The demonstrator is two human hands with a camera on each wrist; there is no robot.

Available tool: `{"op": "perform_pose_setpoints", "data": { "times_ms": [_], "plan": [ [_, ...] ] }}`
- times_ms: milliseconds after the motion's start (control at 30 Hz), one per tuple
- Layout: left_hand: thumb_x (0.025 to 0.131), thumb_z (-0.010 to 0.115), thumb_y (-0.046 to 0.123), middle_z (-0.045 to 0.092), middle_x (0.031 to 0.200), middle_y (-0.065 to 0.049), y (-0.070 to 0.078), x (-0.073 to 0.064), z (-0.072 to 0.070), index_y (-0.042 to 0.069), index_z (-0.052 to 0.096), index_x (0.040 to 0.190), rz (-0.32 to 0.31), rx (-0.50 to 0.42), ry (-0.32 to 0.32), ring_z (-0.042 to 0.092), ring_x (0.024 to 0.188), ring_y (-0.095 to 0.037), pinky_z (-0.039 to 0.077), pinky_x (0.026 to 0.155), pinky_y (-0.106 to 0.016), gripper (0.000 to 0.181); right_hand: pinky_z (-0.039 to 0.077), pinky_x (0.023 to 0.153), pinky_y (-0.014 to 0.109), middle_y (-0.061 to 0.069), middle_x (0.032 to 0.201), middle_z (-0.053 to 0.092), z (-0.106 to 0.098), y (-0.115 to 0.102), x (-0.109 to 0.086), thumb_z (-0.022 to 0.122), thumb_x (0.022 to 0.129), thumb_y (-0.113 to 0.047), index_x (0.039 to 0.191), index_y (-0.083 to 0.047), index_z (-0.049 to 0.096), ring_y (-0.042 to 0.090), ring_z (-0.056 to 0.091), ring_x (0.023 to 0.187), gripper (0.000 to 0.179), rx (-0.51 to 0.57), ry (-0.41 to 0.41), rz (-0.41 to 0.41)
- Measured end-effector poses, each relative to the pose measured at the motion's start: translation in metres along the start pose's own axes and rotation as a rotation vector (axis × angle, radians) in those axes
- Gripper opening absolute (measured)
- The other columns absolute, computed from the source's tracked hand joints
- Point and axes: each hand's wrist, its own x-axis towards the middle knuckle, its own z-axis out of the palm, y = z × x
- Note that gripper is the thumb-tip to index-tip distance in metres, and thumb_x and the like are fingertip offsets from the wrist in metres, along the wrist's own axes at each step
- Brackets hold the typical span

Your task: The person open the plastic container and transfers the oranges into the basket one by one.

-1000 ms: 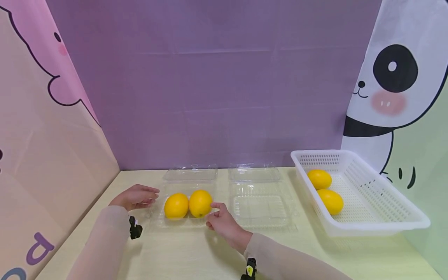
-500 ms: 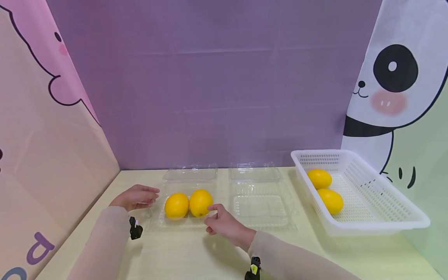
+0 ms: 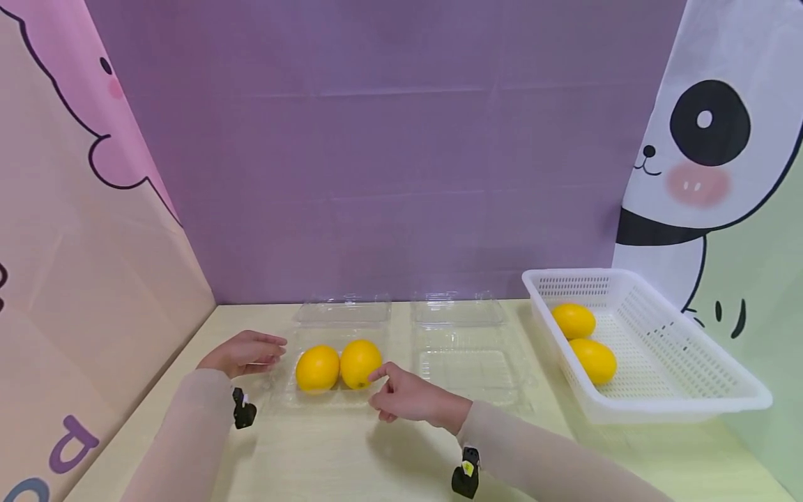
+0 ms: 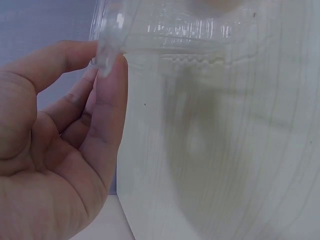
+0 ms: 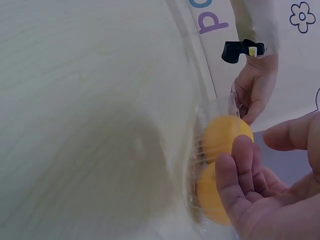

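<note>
Two round yellow-orange fruits, the left fruit and the right fruit, lie side by side in the base of an open clear plastic clamshell box. My left hand is at the box's left side; in the left wrist view its thumb and a finger pinch the clear rim. At the right fruit's lower right is my right hand, fingers loosely bent and index finger extended. It holds nothing, and whether a fingertip touches the fruit I cannot tell.
Another open clear clamshell box lies to the right. Farther right stands a white perforated basket with two more yellow fruits inside. A purple backdrop rises behind the pale table.
My right hand has shifted slightly, its wrist and forearm moving right and up. The fruits and my left hand stay practically where they were.
</note>
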Motion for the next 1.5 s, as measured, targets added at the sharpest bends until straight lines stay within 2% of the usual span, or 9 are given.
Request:
{"op": "perform_pose_setpoints", "data": {
  "times_ms": [133, 233, 367, 600, 800, 933, 1167, 1333, 1500],
  "plan": [
    [0.100, 0.061, 0.014, 0.062, 0.117, -0.018, 0.001, 0.000, 0.001, -0.011, 0.047, 0.140, -0.004, 0.002, 0.004, 0.059, 0.087, -0.019, 0.058, 0.081, -0.027, 0.049, 0.055, 0.077, 0.034, 0.015, 0.092, 0.060, -0.005, -0.004, 0.000, 0.062, 0.095, -0.012, 0.128, -0.002, 0.050, 0.021, 0.060, 0.075, 0.037, -0.025, -0.007, -0.022],
    [0.100, 0.061, 0.015, 0.062, 0.119, -0.019, 0.001, 0.000, 0.001, -0.011, 0.047, 0.140, -0.007, 0.004, 0.007, 0.059, 0.088, -0.020, 0.058, 0.082, -0.027, 0.050, 0.054, 0.078, 0.035, 0.017, 0.096, 0.061, -0.009, -0.006, -0.001, 0.061, 0.095, -0.013, 0.126, -0.004, 0.053, 0.027, 0.062, 0.080, 0.034, -0.048, -0.013, -0.034],
    [0.100, 0.062, 0.015, 0.062, 0.118, -0.018, 0.001, 0.001, 0.001, -0.011, 0.047, 0.140, 0.000, 0.001, 0.001, 0.059, 0.088, -0.020, 0.058, 0.082, -0.027, 0.050, 0.053, 0.078, 0.036, 0.013, 0.099, 0.063, -0.013, -0.010, -0.004, 0.059, 0.095, -0.017, 0.122, -0.006, 0.058, 0.032, 0.064, 0.090, 0.029, -0.140, -0.024, -0.072],
    [0.100, 0.061, 0.013, 0.063, 0.114, -0.016, 0.002, 0.000, 0.000, -0.012, 0.048, 0.139, 0.023, -0.011, -0.015, 0.059, 0.084, -0.017, 0.058, 0.080, -0.026, 0.049, 0.050, 0.073, 0.029, -0.003, 0.093, 0.063, -0.021, -0.017, -0.003, 0.058, 0.095, -0.016, 0.114, -0.008, 0.064, 0.014, 0.059, 0.082, 0.022, -0.336, 0.008, -0.186],
    [0.099, 0.062, 0.013, 0.063, 0.115, -0.017, 0.002, 0.000, 0.001, -0.011, 0.047, 0.140, 0.004, -0.006, 0.000, 0.059, 0.085, -0.018, 0.058, 0.080, -0.027, 0.050, 0.051, 0.077, 0.026, -0.004, 0.095, 0.062, -0.023, -0.019, 0.006, 0.060, 0.094, -0.012, 0.113, -0.004, 0.063, 0.012, 0.059, 0.084, 0.021, -0.404, 0.035, -0.251],
    [0.099, 0.062, 0.013, 0.062, 0.116, -0.018, 0.002, 0.001, 0.001, -0.011, 0.047, 0.140, -0.003, -0.005, 0.009, 0.059, 0.086, -0.019, 0.058, 0.080, -0.027, 0.050, 0.052, 0.082, 0.026, 0.001, 0.100, 0.063, -0.023, -0.019, 0.013, 0.065, 0.093, -0.012, 0.114, -0.004, 0.062, 0.013, 0.059, 0.088, 0.023, -0.462, 0.056, -0.274],
    [0.100, 0.061, 0.013, 0.063, 0.112, -0.016, 0.001, 0.000, 0.000, -0.011, 0.047, 0.140, 0.007, -0.016, -0.011, 0.058, 0.084, -0.018, 0.058, 0.080, -0.027, 0.049, 0.050, 0.094, 0.034, 0.006, 0.115, 0.061, -0.023, -0.021, 0.024, 0.072, 0.092, -0.022, 0.122, -0.005, 0.059, 0.024, 0.058, 0.108, 0.037, -0.499, 0.098, -0.255],
    [0.101, 0.060, 0.012, 0.063, 0.110, -0.015, 0.001, -0.002, -0.002, -0.012, 0.046, 0.140, 0.013, -0.020, -0.021, 0.058, 0.083, -0.017, 0.057, 0.080, -0.026, 0.049, 0.048, 0.098, 0.035, 0.008, 0.126, 0.058, -0.021, -0.021, 0.033, 0.074, 0.091, -0.029, 0.132, -0.005, 0.055, 0.023, 0.055, 0.116, 0.051, -0.497, 0.127, -0.220],
    [0.101, 0.060, 0.013, 0.063, 0.110, -0.015, 0.000, -0.002, -0.001, -0.012, 0.046, 0.140, -0.009, -0.034, -0.013, 0.059, 0.083, -0.018, 0.058, 0.080, -0.026, 0.048, 0.044, 0.106, 0.037, 0.010, 0.135, 0.054, -0.018, -0.020, 0.041, 0.077, 0.089, -0.032, 0.139, -0.004, 0.051, 0.025, 0.053, 0.122, 0.063, -0.503, 0.147, -0.201]
  ]
}}
